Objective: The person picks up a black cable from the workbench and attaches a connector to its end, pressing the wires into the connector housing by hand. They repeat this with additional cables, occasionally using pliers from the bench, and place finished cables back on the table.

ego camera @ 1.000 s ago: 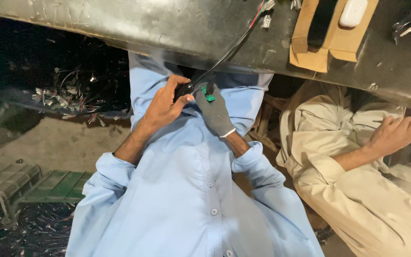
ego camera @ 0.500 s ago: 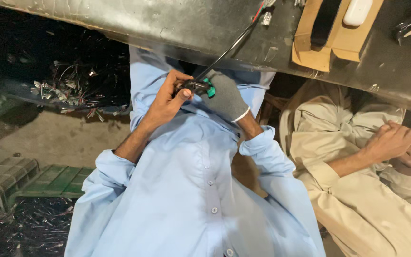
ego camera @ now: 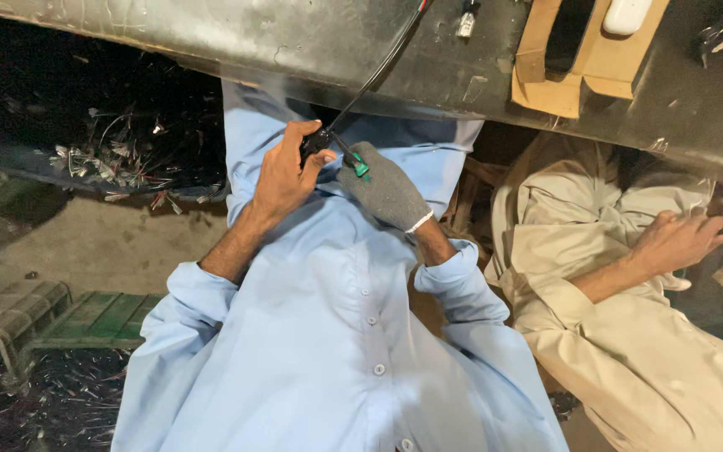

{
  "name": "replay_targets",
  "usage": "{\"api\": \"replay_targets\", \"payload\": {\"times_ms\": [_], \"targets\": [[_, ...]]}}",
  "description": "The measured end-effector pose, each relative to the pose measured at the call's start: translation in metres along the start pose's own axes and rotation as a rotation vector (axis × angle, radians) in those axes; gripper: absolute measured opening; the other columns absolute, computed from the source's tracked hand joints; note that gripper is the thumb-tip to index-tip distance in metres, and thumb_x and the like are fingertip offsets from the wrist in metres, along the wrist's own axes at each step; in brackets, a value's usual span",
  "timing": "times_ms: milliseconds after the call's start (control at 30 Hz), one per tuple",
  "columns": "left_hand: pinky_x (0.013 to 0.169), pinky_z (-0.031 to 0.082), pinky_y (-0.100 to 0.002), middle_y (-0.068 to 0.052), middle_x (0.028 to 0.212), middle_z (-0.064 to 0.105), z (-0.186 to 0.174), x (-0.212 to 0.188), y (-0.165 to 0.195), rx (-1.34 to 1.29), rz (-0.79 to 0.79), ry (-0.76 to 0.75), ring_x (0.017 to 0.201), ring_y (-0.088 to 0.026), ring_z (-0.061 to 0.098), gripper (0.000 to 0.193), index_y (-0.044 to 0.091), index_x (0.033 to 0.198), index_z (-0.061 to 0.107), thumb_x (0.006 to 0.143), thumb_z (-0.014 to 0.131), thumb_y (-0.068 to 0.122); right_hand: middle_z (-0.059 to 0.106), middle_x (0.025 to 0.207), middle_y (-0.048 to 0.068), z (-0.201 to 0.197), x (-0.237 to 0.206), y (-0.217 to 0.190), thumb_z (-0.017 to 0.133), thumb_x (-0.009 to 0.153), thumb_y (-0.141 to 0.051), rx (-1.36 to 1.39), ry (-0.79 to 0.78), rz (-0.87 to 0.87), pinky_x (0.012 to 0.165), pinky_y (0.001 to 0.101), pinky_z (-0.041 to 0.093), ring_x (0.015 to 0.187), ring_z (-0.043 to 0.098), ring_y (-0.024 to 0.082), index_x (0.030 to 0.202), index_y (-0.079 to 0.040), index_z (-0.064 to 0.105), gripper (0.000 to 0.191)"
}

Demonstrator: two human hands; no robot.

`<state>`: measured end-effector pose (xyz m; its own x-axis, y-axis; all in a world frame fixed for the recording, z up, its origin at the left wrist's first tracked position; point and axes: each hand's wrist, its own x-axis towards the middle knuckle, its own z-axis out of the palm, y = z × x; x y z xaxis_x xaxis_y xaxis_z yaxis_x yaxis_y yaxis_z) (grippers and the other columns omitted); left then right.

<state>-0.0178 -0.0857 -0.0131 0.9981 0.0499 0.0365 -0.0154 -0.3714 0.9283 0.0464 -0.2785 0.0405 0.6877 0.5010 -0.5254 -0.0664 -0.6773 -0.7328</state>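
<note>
The bare left hand (ego camera: 282, 177) pinches a thin, light, bendy black cable (ego camera: 378, 71) near its end, while the gloved right hand (ego camera: 385, 191) grips a green-handled tool (ego camera: 355, 162).

**Two hands on a black cable below the bench edge**

The bare left hand (ego camera: 284, 177) grips a black cable (ego camera: 371, 77) that runs up over the dark metal table (ego camera: 294, 42). The right hand (ego camera: 385, 191) — in a grey knit glove — holds a small green-tipped tool (ego camera: 353, 161) against the cable end, just beside the left fingers. Both sleeves are light blue. On the table sits an open cardboard box (ego camera: 583, 59). To the right, a co-worker's hand (ego camera: 678, 241) — beige sleeve — works apart. A green crate (ego camera: 85, 314) lies lower left.
</note>
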Motion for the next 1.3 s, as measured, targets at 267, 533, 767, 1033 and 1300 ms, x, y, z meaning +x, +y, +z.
{"api": "replay_targets", "payload": {"times_ms": [267,533,767,1033,1300], "targets": [[0.078,0.057,-0.036,-0.014,0.096,0.076,-0.001,-0.002,-0.001,-0.025,-0.031,-0.006,0.092,-0.029,0.077,0.038,-0.001,0.130,0.051,0.109,0.064,0.027,0.070,0.099,0.026,0.001,0.003,0.004,0.064,0.092,-0.037,0.026,-0.018,0.003,0.080,0.0506,0.049,0.097,0.066,0.047,0.123,-0.003,0.054,0.048],[0.080,0.056,-0.042,-0.020,0.105,0.071,-0.002,0.000,0.000,0.061,-0.021,0.039,0.094,-0.039,0.072,0.043,-0.003,0.129,0.056,0.106,0.069,0.032,0.070,0.099,0.028,0.004,0.007,0.004,0.064,0.092,-0.037,0.033,-0.028,0.034,0.080,0.0521,0.049,0.099,0.065,0.048,0.124,-0.004,0.053,0.047],[0.071,0.055,-0.041,-0.017,0.104,0.067,-0.007,0.005,0.002,0.270,0.143,0.033,0.088,-0.035,0.070,0.040,-0.001,0.131,0.059,0.102,0.072,0.025,0.070,0.092,0.027,0.007,0.006,-0.001,0.064,0.093,-0.038,0.031,0.000,0.055,0.076,0.0512,0.051,0.091,0.068,0.048,0.115,-0.003,0.056,0.042],[0.065,0.052,-0.039,-0.011,0.100,0.065,-0.020,0.019,0.003,0.552,0.365,0.009,0.083,-0.028,0.067,0.041,0.000,0.127,0.063,0.097,0.077,0.024,0.071,0.094,0.022,0.009,0.001,-0.013,0.063,0.089,-0.033,0.067,0.135,0.012,0.075,0.0465,0.053,0.086,0.072,0.040,0.116,-0.005,0.058,0.040],[0.062,0.050,-0.042,-0.014,0.094,0.065,-0.027,0.026,0.011,0.410,0.188,-0.070,0.079,-0.034,0.067,0.048,0.001,0.128,0.060,0.094,0.078,0.030,0.070,0.099,0.022,0.022,0.019,-0.007,0.063,0.102,-0.026,0.166,0.104,-0.135,0.078,0.0444,0.053,0.091,0.069,0.042,0.112,-0.003,0.059,0.026]]}}
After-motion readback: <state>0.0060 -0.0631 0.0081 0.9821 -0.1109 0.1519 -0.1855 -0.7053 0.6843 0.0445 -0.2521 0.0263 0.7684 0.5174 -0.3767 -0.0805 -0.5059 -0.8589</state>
